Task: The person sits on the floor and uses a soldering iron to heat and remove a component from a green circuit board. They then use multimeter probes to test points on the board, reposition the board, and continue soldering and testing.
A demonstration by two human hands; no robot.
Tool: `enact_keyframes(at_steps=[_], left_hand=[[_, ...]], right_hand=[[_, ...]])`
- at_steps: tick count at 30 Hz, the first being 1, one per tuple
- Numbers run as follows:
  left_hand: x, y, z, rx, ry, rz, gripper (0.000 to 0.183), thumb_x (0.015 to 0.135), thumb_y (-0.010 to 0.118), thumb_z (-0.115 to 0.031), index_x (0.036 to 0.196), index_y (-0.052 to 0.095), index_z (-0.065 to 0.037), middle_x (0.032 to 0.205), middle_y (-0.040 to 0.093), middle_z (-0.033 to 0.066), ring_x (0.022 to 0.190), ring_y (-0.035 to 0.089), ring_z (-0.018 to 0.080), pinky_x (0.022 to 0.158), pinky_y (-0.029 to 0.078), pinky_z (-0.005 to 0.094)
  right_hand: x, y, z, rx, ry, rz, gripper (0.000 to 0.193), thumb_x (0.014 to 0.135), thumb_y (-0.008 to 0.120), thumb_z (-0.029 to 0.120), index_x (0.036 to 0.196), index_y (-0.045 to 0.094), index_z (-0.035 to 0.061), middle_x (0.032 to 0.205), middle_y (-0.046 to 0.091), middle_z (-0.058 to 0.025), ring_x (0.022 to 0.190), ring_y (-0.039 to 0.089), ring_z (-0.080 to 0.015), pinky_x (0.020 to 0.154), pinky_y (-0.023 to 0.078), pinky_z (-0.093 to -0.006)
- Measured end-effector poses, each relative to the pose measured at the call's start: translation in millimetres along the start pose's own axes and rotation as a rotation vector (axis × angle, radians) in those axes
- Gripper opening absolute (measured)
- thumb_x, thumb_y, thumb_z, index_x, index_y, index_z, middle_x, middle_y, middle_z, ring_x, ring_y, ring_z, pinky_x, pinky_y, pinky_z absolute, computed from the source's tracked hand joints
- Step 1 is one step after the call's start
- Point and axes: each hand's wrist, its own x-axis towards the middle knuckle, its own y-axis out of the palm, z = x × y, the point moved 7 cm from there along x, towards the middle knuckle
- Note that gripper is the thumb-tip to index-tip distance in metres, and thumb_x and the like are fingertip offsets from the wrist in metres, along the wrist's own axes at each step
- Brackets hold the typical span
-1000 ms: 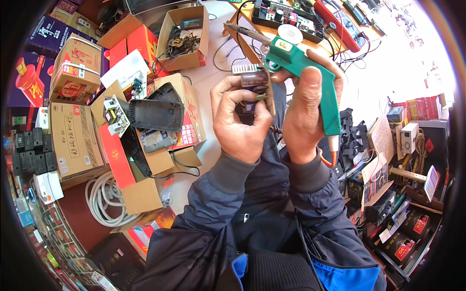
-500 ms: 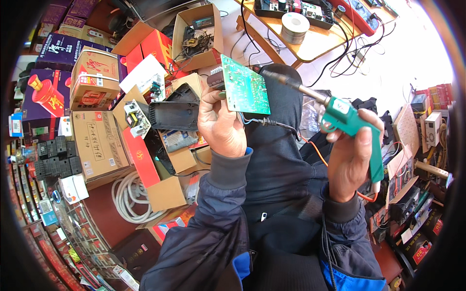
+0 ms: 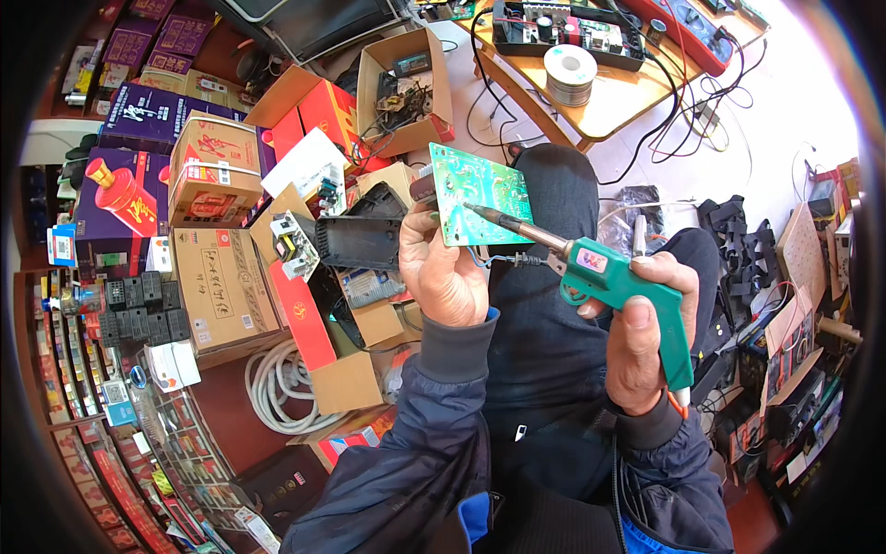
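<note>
My left hand [image 3: 446,275] is closed on the lower left edge of a green circuit board [image 3: 484,198], holding it tilted with its soldered side toward me. A dark component shows at the board's left edge, and a dark cable [image 3: 526,260] hangs behind its lower edge. My right hand [image 3: 646,332] is wrapped round the green pistol grip of a soldering gun [image 3: 614,277]. The gun's dark tip lies over the left part of the board; whether it touches the solder I cannot tell. An orange cord leaves the bottom of the grip.
To the left stand an open black plastic case [image 3: 360,235], a small white circuit board [image 3: 295,245] and several cartons [image 3: 217,171]. A solder spool [image 3: 570,76] stands on the wooden table [image 3: 637,97] ahead, near a red power strip [image 3: 688,37]. Coiled white cable [image 3: 286,388] lies at lower left.
The soldering gun has moved left and its tip has come over the board, where before it was apart on the right. The view has shifted slightly.
</note>
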Motion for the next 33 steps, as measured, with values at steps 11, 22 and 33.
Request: enact_keyframes(at_steps=[11,22,33], left_hand=[[-2.1,3.9,-3.0,0.027,-0.025,0.013,0.023,0.094,0.075,-0.001,0.115,0.064,0.002,0.138,0.066,0.0163,0.121,0.07,0.0242,0.111,0.056,0.0432],[-1.7,-1.1,0.1,0.019,-0.001,-0.012,0.025,0.098,0.074,-0.005,0.12,0.063,-0.006,0.121,0.075,0.0111,0.109,0.076,0.0224,0.094,0.064,0.0385],[-2.2,-3.6,0.7,0.037,0.01,-0.028,0.023,0.098,0.073,-0.006,0.119,0.062,-0.005,0.118,0.075,0.0105,0.106,0.075,0.0208,0.093,0.063,0.0374]], right_hand=[[-0.8,2.4,-3.3,0.012,0.031,0.002,0.041,0.107,0.069,0.021,0.136,0.053,-0.0025,0.113,0.065,-0.0173,0.089,0.075,-0.0249,0.086,0.059,-0.0352],[-3.0,-0.1,-11.7,0.011,0.079,0.006,0.043,0.11,0.068,0.029,0.139,0.052,0.001,0.124,0.062,-0.0158,0.094,0.075,-0.0307,0.082,0.061,-0.0386],[-3.7,-0.8,-12.4,0.042,0.104,-0.031,0.043,0.11,0.068,0.028,0.139,0.051,0.0015,0.118,0.073,-0.0237,0.092,0.074,-0.027,0.086,0.06,-0.0367]])
